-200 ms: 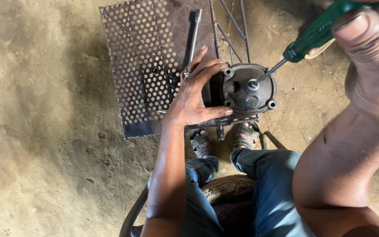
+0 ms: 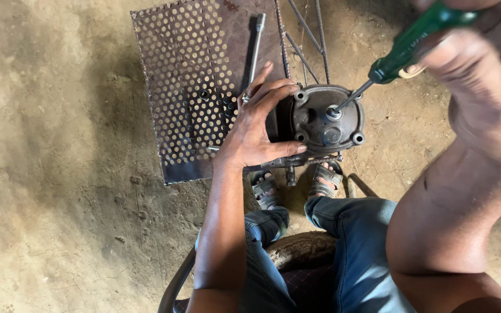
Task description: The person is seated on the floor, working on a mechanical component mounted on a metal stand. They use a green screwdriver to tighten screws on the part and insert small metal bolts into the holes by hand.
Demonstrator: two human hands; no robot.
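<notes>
A grey metal engine part [image 2: 327, 119], a round cover with bolt holes, stands on a thin metal stand above the dirt floor. My left hand [image 2: 259, 122] grips its left side, fingers spread over the edge. My right hand [image 2: 471, 64] holds a green-handled screwdriver [image 2: 404, 49] at the top right. The screwdriver's tip rests in the middle of the cover, beside a small fitting.
A rusty perforated metal sheet [image 2: 198, 87] lies on the floor to the left of the part, with a long socket wrench [image 2: 255, 43] across it. Thin metal rods [image 2: 308, 29] run behind. My sandalled feet [image 2: 297, 179] and jeans [image 2: 349, 249] are below.
The screwdriver tip has moved from the cover's upper right edge to its middle. My left hand keeps its grip.
</notes>
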